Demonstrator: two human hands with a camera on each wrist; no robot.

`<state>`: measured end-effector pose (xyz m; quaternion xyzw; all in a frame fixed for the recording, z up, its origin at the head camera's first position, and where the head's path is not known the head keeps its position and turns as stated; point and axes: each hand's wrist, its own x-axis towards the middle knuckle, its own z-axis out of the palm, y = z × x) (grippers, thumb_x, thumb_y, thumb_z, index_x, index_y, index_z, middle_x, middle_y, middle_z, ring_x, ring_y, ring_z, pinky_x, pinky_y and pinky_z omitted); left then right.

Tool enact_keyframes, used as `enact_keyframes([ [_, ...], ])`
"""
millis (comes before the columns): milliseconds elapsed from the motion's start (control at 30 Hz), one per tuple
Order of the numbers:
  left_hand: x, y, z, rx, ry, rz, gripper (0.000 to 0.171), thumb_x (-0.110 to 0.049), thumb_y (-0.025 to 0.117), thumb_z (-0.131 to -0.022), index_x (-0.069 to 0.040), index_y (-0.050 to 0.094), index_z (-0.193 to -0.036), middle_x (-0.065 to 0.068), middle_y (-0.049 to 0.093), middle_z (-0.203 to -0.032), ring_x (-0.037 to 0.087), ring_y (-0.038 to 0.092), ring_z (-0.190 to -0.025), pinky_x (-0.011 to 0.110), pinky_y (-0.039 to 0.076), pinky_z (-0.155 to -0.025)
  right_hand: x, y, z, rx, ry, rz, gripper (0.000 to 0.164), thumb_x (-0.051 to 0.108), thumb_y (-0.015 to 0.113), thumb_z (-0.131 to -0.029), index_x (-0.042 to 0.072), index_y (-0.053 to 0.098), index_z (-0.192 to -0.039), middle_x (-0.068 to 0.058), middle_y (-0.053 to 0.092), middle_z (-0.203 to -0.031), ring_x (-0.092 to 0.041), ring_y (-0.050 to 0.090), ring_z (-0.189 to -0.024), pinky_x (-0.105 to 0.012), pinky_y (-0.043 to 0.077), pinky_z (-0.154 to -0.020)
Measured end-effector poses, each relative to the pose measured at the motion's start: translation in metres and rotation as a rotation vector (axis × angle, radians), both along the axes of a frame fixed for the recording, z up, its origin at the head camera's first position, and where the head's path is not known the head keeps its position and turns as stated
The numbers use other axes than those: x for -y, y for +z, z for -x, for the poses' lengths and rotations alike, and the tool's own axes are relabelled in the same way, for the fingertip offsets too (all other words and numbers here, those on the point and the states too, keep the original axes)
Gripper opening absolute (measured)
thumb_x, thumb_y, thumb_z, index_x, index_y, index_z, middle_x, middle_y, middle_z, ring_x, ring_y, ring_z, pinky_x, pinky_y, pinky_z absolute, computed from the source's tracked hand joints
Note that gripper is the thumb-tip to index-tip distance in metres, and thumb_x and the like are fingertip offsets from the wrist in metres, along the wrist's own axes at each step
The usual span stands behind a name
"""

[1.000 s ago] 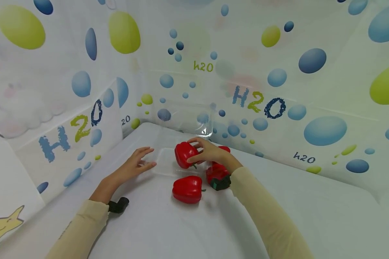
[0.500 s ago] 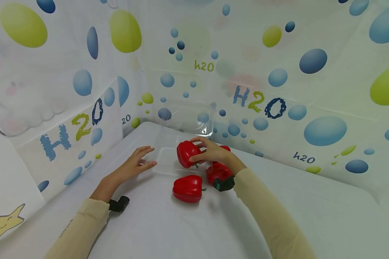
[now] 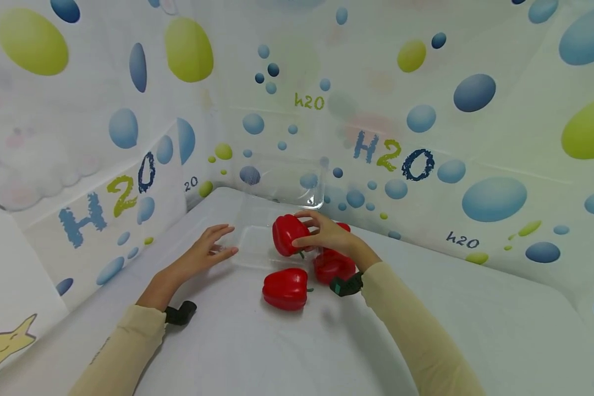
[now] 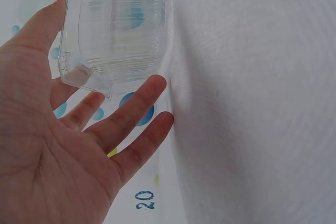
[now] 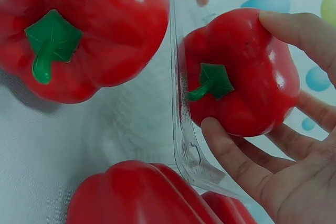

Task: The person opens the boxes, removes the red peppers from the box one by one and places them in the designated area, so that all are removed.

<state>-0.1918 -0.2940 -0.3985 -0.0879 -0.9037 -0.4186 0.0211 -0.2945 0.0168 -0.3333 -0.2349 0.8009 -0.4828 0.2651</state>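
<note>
My right hand (image 3: 333,235) grips a red bell pepper (image 3: 287,235) with a green stem, fingers and thumb spread round it, over the right part of a clear plastic box (image 3: 253,242). In the right wrist view this pepper (image 5: 249,72) overlaps the box's rim (image 5: 181,129). My left hand (image 3: 204,256) stays at the box's left end, fingers spread and loosely bent; the left wrist view has them beside the box's corner (image 4: 84,77). A second bell pepper (image 3: 285,289) lies on the table in front of the box.
Right of the box sits another red pepper (image 3: 334,268), with one more (image 3: 344,226) behind it, partly hidden by the right hand. The box's clear lid (image 3: 287,179) stands raised at the back. Patterned sheets (image 3: 376,82) border the white-covered table (image 3: 277,357).
My right hand and its pepper have shifted slightly to the right. The left hand, the box and the other peppers have stayed in place.
</note>
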Motion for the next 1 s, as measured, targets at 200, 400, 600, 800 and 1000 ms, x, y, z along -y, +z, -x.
enact_keyframes([
  [200,0.001,0.001,0.0,0.007,0.001,-0.001,0.071,-0.038,0.06,-0.097,-0.005,0.028,-0.151,0.023,0.014,-0.156,0.053,0.043,-0.126,0.059,0.039,-0.104,-0.007,0.001,-0.002,-0.005,-0.007,0.009,0.079,0.021,0.081,-0.078,0.028,0.038,-0.143,-0.008,0.044,-0.144,-0.031,0.051,-0.123,-0.053,0.052,-0.093],
  [400,0.001,0.0,0.0,0.007,0.003,0.003,0.071,-0.038,0.059,-0.097,-0.005,0.028,-0.152,0.024,0.014,-0.156,0.053,0.043,-0.126,0.06,0.039,-0.104,-0.013,0.001,-0.003,-0.011,-0.004,0.011,0.078,0.023,0.082,-0.078,0.028,0.039,-0.143,-0.008,0.045,-0.143,-0.032,0.051,-0.123,-0.047,0.056,-0.088],
  [600,0.001,0.0,0.0,0.01,0.001,0.009,0.071,-0.038,0.059,-0.097,-0.005,0.028,-0.152,0.024,0.014,-0.156,0.053,0.043,-0.126,0.06,0.039,-0.104,-0.018,0.002,-0.005,-0.024,-0.004,0.011,0.078,0.023,0.081,-0.078,0.028,0.038,-0.143,-0.008,0.044,-0.143,-0.032,0.051,-0.123,-0.042,0.057,-0.084],
  [800,0.001,-0.001,0.001,0.009,-0.002,0.009,0.071,-0.039,0.059,-0.097,-0.006,0.028,-0.152,0.024,0.014,-0.156,0.052,0.043,-0.126,0.06,0.039,-0.104,-0.025,0.0,-0.009,-0.01,-0.029,-0.003,0.082,0.026,0.082,-0.077,0.03,0.036,-0.144,-0.007,0.043,-0.144,-0.03,0.058,-0.114,-0.042,0.058,-0.083],
  [1000,0.001,-0.001,0.001,0.003,-0.008,0.008,0.07,-0.037,0.059,-0.098,-0.004,0.028,-0.152,0.025,0.014,-0.156,0.053,0.043,-0.126,0.06,0.039,-0.104,-0.029,0.002,-0.01,-0.015,-0.02,0.009,0.081,0.024,0.081,-0.078,0.027,0.035,-0.145,-0.009,0.043,-0.144,-0.03,0.06,-0.111,-0.043,0.057,-0.086],
])
